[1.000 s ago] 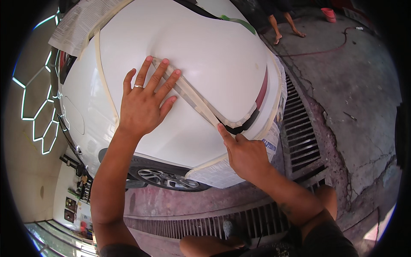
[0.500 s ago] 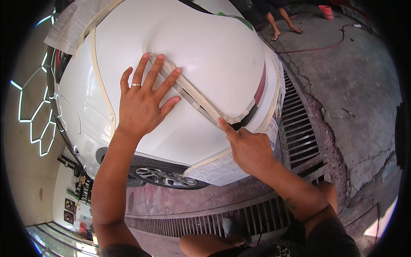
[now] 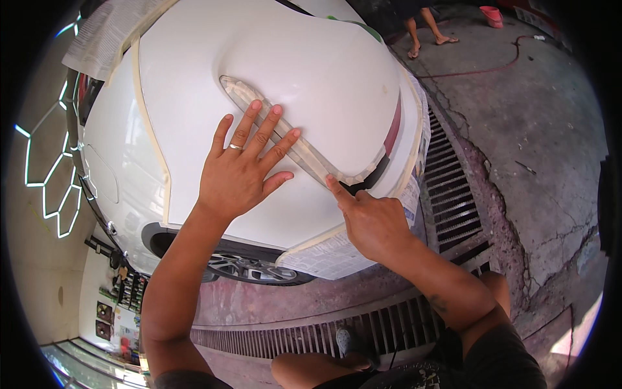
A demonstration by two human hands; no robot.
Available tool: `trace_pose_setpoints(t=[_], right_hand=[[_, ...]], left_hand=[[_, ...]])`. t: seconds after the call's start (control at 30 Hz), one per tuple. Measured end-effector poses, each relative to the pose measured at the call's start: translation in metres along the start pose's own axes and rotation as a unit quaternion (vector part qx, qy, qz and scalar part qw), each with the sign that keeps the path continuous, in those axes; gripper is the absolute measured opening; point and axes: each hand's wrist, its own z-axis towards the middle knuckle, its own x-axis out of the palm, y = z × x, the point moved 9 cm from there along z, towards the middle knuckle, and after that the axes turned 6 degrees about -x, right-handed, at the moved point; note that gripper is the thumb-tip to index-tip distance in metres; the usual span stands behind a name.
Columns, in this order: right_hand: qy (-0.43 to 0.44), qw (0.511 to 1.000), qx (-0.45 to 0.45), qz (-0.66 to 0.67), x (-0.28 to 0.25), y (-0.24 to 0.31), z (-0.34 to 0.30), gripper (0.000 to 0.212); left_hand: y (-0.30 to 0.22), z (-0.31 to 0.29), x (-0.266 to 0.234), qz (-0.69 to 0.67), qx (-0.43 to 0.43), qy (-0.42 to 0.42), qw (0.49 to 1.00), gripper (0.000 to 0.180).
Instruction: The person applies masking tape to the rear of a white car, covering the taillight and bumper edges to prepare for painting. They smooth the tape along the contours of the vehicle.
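Note:
My left hand [image 3: 236,165] lies spread on a white car body panel [image 3: 298,65], a ring on one finger. Its fingertips touch a long strip of masking tape [image 3: 304,150] edging a narrow grey, slanting recess [image 3: 233,94]. At the strip's lower right end, my right hand [image 3: 376,223] presses with a stretched index finger. The other right fingers are curled, and whatever they may hold is hidden. Just beyond that fingertip, the tape turns up beside a black trim piece [image 3: 372,178]. A dark red lamp strip [image 3: 394,136] runs above it.
Newspaper sheets [image 3: 324,253] taped along the panel's lower edge hang over a wheel [image 3: 249,269]. More newspaper [image 3: 100,39] covers the upper left. Floor grates [image 3: 453,194] run beside the car. Another person's legs [image 3: 424,29], a red bucket [image 3: 492,16] and a hose [image 3: 499,68] are at the far right.
My left hand has slid down and right along the tape, uncovering its upper end. My right fingertip has shifted slightly up and left, staying at the strip's lower end.

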Motion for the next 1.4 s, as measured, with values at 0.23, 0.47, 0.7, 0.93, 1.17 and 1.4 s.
trace_pose_setpoints(t=[0.23, 0.47, 0.7, 0.93, 1.17, 1.4], right_hand=[[-0.126, 0.991, -0.033, 0.017, -0.001, 0.005, -0.026, 0.069], [-0.205, 0.977, -0.011, 0.052, 0.013, -0.013, -0.084, 0.058], [-0.055, 0.998, 0.027, -0.026, 0.041, -0.026, -0.056, 0.068], [0.016, 0.999, 0.042, -0.03, 0.04, -0.023, -0.049, 0.072], [0.037, 0.997, 0.05, -0.035, 0.038, -0.024, -0.047, 0.073], [0.071, 0.995, 0.051, -0.04, 0.035, -0.02, -0.048, 0.073]], left_hand=[[-0.037, -0.019, 0.022, -0.02, 0.022, 0.037, 0.999, 0.095], [-0.04, -0.016, 0.021, 0.001, 0.022, 0.017, 1.0, 0.102], [-0.041, -0.016, 0.021, 0.013, 0.015, 0.012, 1.0, 0.103], [-0.047, -0.02, 0.025, -0.01, -0.002, 0.012, 1.0, 0.102], [-0.071, -0.028, 0.045, -0.014, 0.021, 0.026, 0.999, 0.105], [-0.09, -0.037, 0.06, -0.013, 0.014, 0.045, 0.999, 0.107]])
